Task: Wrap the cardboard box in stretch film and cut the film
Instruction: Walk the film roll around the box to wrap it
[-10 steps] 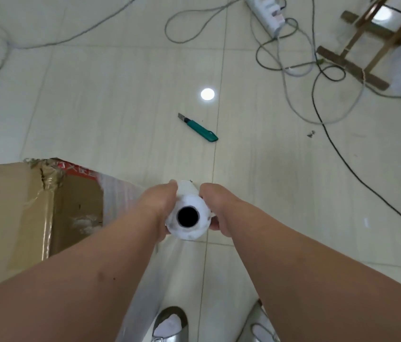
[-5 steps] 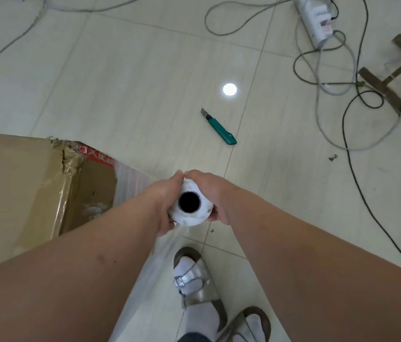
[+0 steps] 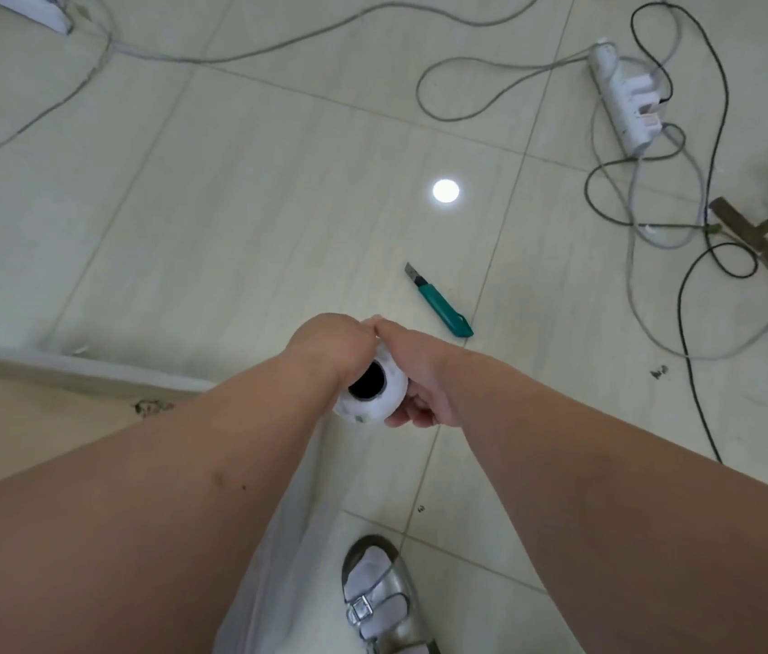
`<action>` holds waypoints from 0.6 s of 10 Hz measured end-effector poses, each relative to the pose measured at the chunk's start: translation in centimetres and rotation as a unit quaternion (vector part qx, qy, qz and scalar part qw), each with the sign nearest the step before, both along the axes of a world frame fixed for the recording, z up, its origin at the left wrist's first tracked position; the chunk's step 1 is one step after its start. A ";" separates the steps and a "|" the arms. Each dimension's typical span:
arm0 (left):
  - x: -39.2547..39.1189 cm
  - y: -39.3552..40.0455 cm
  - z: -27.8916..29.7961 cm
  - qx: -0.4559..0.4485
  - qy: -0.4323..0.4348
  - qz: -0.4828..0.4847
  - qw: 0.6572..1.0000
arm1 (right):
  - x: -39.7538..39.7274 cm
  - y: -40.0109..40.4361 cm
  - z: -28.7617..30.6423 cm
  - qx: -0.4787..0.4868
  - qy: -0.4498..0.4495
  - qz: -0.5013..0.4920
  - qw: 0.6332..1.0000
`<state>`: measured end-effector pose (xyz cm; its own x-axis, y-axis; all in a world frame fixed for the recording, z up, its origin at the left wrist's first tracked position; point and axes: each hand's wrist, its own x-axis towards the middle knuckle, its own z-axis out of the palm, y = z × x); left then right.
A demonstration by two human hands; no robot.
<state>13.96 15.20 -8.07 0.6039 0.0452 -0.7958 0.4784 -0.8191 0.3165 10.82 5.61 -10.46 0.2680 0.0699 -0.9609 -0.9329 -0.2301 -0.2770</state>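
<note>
Both hands are gripping the stretch film roll [image 3: 375,394], seen end-on with its dark core hole facing the camera. Left hand [image 3: 325,342] is curling round the roll's left side; right hand [image 3: 413,370] is wrapping its right side, fingertips showing beneath the rim. Thumbs are meeting above the roll. Both forearms are reaching forward and down, converging at the roll and filling the lower frame.

A sheet of film [image 3: 287,535] is running from the roll down and back past the left forearm. The cardboard box [image 3: 18,417] is sitting at the left edge, partly hidden by the left forearm.

On the tiled floor [image 3: 231,205], a green utility knife [image 3: 441,302] is lying just beyond the hands, apart from them. A power strip [image 3: 623,96] and loose cables [image 3: 684,285] are lying at upper right. A sandalled foot [image 3: 375,597] is showing below the roll.
</note>
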 end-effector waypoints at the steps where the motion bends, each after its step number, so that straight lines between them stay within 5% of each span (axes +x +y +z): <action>1: 0.9 1.4 0.1 0.004 -0.013 0.080 0.997 | 1.5 0.3 -0.3 -0.012 -0.001 0.007 1.000; 2: 0.3 2.1 0.1 -0.045 0.039 0.273 0.960 | 2.9 0.3 -0.5 -0.023 -0.004 -0.001 1.000; 3: 1.0 8.0 -25.0 -0.042 0.090 0.311 0.945 | 3.7 0.0 1.3 0.050 -0.032 0.083 0.995; 4: 2.8 11.0 -41.5 -0.080 0.075 0.413 0.904 | 4.0 1.5 5.7 0.067 -0.093 0.078 0.990; 5: 1.3 3.6 -8.3 -0.045 0.021 0.312 0.949 | 5.1 0.3 -0.7 0.039 -0.022 0.157 0.987; 6: 1.4 0.7 1.5 -0.002 -0.011 0.284 0.959 | 6.0 1.6 -0.5 0.015 -0.049 0.173 0.984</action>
